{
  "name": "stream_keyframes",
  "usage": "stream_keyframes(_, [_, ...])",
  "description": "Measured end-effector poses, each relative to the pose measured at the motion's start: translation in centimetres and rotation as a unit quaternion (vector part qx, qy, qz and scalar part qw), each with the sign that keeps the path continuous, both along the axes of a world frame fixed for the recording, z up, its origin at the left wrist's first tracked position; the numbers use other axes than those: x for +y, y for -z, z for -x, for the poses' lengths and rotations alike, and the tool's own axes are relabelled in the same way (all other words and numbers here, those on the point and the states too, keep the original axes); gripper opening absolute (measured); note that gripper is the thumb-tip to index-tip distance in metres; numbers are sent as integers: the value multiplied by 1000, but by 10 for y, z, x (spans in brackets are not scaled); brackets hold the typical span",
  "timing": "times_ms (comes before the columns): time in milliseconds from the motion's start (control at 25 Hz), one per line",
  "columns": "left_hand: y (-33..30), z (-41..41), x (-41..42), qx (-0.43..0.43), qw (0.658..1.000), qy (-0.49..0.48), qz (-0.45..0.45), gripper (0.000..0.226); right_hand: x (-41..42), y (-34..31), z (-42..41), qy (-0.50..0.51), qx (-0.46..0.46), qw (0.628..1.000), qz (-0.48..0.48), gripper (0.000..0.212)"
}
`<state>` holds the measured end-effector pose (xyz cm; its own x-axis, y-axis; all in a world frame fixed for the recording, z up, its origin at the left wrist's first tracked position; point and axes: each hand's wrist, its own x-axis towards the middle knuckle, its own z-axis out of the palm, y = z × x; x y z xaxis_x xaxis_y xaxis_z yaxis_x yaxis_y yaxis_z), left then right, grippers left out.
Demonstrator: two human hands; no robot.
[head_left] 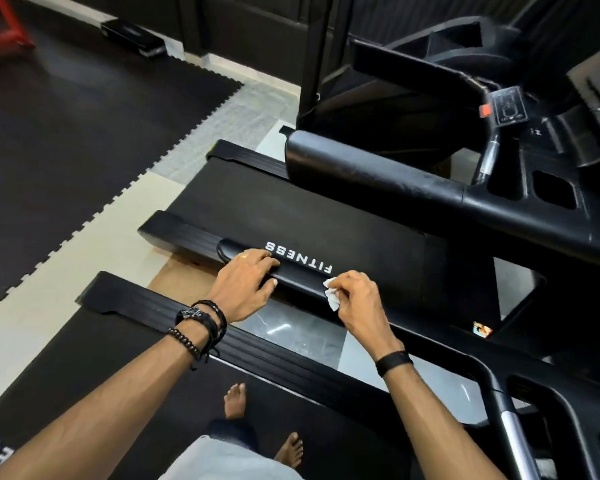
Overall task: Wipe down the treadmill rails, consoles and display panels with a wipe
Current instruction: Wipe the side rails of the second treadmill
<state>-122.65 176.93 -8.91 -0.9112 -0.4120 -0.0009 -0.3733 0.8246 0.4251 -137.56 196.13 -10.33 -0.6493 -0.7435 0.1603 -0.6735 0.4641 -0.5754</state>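
A black padded handrail (302, 271) with white FITNESS lettering runs across the middle of the view. My left hand (246, 282) grips its end, fingers over the top and thumb below. My right hand (355, 296) pinches a crumpled white wipe (331, 294) against the rail just right of the lettering. The neighbouring treadmill's console (510, 105) with a button panel and a red tab sits at the upper right. Its other padded rail (371, 171) lies above the belt (291, 216).
I stand barefoot on a treadmill belt (153, 393), with its side rail (257, 348) below my wrists. Black puzzle floor mats (84, 133) cover the left. A curved black and silver handle (510, 420) rises at lower right. Red equipment (4, 32) is at top left.
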Motion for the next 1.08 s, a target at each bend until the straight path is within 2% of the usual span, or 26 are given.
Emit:
stream_keyframes(120, [-1, -2, -10, 8, 1000, 16, -2, 62, -19, -6, -9, -1, 10, 1000, -8, 22])
stream_keyframes(400, [11, -13, -50, 52, 995, 85, -16, 35, -72, -4, -42, 58, 3, 998, -10, 22])
stream_keyframes(760, [23, -31, -109, 55, 972, 229, -29, 48, -149, 2, -100, 145, 30, 989, -26, 24])
stream_keyframes(1080, [31, -25, -123, 130, 963, 222, -77, 25, -170, 1, -108, 148, 9, 989, -16, 28])
